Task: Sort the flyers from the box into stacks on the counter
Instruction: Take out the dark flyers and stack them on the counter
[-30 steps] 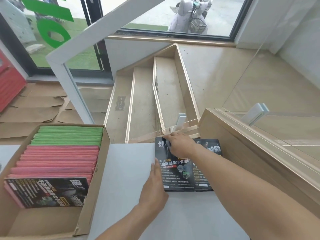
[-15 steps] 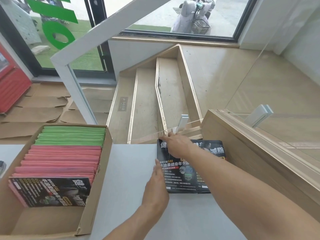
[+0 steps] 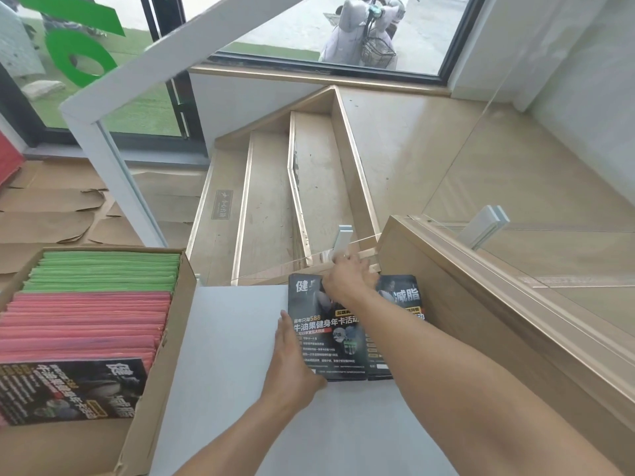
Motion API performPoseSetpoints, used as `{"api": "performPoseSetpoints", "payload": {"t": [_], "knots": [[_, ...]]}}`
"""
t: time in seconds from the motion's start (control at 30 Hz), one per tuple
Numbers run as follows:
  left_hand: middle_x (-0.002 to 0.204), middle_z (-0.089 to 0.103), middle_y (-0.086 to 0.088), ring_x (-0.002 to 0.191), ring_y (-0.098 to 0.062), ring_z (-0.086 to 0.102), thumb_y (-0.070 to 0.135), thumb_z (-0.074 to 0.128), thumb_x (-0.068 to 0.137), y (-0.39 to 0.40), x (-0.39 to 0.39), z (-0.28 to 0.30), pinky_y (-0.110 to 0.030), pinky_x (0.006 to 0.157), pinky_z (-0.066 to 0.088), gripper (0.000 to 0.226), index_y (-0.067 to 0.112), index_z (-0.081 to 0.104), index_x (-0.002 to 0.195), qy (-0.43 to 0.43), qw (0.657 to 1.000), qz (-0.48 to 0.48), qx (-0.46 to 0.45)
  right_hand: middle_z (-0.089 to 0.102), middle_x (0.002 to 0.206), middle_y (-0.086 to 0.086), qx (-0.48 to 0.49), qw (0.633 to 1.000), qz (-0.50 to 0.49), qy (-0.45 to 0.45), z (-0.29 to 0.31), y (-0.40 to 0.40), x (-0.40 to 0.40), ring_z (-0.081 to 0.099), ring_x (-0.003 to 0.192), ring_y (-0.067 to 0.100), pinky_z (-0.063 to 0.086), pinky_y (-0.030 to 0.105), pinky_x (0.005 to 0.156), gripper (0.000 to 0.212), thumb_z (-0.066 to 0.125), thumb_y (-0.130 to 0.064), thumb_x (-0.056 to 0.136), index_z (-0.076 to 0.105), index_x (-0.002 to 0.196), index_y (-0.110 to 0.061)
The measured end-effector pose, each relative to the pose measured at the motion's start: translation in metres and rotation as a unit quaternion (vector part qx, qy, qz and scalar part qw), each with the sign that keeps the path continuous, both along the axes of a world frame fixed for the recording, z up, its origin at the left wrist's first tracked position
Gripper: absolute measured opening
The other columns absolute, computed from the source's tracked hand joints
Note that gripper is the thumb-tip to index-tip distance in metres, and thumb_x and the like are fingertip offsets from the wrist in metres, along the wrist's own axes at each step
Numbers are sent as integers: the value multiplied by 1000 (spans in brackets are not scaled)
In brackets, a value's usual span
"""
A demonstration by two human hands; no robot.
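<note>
A stack of black flyers [image 3: 330, 338] lies on the white counter [image 3: 223, 355] near its far right corner. My left hand [image 3: 292, 362] lies flat with straight fingers against the stack's left edge. My right hand [image 3: 347, 280] reaches over the stack and rests on its far edge, fingers pointing away. A cardboard box [image 3: 165, 338] stands at the left. It holds green flyers [image 3: 103, 273] at the back, pink flyers [image 3: 86, 324] in the middle and a black flyer [image 3: 68, 389] leaning at the front.
A glass panel edge [image 3: 309, 262] runs along the counter's far side, with wooden stairs [image 3: 275, 201] below. A wooden ledge [image 3: 481, 321] borders the counter on the right. A white handrail [image 3: 103, 139] crosses at the upper left.
Both hands stay on the black stack. The left hand has slid slightly along its left edge, and the stack's edges look more even. The view has shifted a little.
</note>
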State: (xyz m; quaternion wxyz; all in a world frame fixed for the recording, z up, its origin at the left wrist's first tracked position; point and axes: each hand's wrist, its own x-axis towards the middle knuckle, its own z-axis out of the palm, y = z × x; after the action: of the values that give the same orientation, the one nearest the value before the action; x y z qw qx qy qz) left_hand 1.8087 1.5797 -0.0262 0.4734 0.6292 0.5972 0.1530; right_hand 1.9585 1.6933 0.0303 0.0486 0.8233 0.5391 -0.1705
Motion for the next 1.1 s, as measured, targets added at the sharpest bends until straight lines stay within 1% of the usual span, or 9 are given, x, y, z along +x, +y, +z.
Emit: {"api": "performPoseSetpoints", "payload": {"t": [0.1, 0.23, 0.3, 0.37, 0.5, 0.6, 0.73, 0.87, 1.1], "knots": [[169, -4, 2, 156, -20, 5, 28, 94, 58, 11, 4, 4, -43, 123, 26, 153, 23, -22, 158, 20, 999, -29, 9, 44, 143, 14, -36, 999, -1, 30, 5, 1, 24, 41, 130, 32, 45, 48, 102, 46, 51, -21, 99, 47, 145, -16], [167, -24, 0, 156, -17, -8, 25, 95, 65, 19, 8, 9, -32, 123, 18, 154, 17, -30, 154, 55, 997, -60, -5, 55, 130, 12, -71, 995, 53, 40, -2, 7, 30, 54, 112, 30, 51, 43, 96, 35, 55, -26, 97, 62, 130, -18], [167, -24, -1, 157, -18, -7, 25, 94, 66, 19, 8, 11, -32, 124, 19, 152, 16, -30, 154, 59, 996, -60, 1, 59, 118, 11, -72, 994, 79, 37, -6, 8, 29, 58, 98, 28, 56, 40, 86, 28, 55, -26, 96, 68, 118, -16], [167, -20, -1, 157, -22, 2, 25, 94, 66, 19, 9, 13, -36, 123, 24, 152, 17, -29, 154, 60, 997, -55, -2, 58, 113, 12, -68, 993, 94, 30, -7, 9, 28, 59, 93, 28, 57, 39, 79, 27, 53, -24, 95, 68, 116, -14], [166, -17, 0, 156, -21, 11, 26, 94, 65, 17, 9, 14, -36, 121, 30, 151, 16, -27, 155, 62, 997, -53, 6, 59, 108, 10, -58, 991, 116, 23, -5, 8, 25, 60, 90, 28, 57, 39, 75, 24, 55, -23, 95, 68, 111, -12], [166, -22, 0, 157, -20, 1, 24, 92, 68, 17, 9, 14, -34, 122, 27, 149, 17, -28, 155, 63, 996, -56, 5, 62, 105, 10, -46, 991, 121, 24, -7, 7, 27, 61, 87, 28, 58, 40, 74, 21, 55, -19, 94, 69, 107, -11], [165, -28, -1, 155, -18, -17, 23, 89, 72, 14, 8, 15, -35, 125, 19, 143, 14, -28, 154, 69, 994, -78, 15, 61, 109, 12, -45, 990, 131, 22, -6, 4, 25, 61, 91, 30, 56, 39, 77, 24, 53, -16, 95, 68, 113, -8], [165, -28, -7, 156, -24, -15, 22, 86, 77, 11, 8, 18, -42, 125, 20, 140, 14, -32, 152, 84, 993, -87, 13, 64, 110, 13, -42, 990, 133, 27, -4, 3, 23, 62, 93, 30, 57, 41, 81, 24, 52, -15, 96, 67, 113, -6], [167, -23, -11, 155, -27, -19, 29, 80, 85, 7, 7, 21, -41, 126, 13, 129, 8, -27, 154, 85, 990, -105, 37, 63, 113, 14, -38, 989, 139, 13, -4, -1, 23, 62, 97, 30, 56, 38, 81, 25, 53, -15, 99, 66, 117, -5]]}}
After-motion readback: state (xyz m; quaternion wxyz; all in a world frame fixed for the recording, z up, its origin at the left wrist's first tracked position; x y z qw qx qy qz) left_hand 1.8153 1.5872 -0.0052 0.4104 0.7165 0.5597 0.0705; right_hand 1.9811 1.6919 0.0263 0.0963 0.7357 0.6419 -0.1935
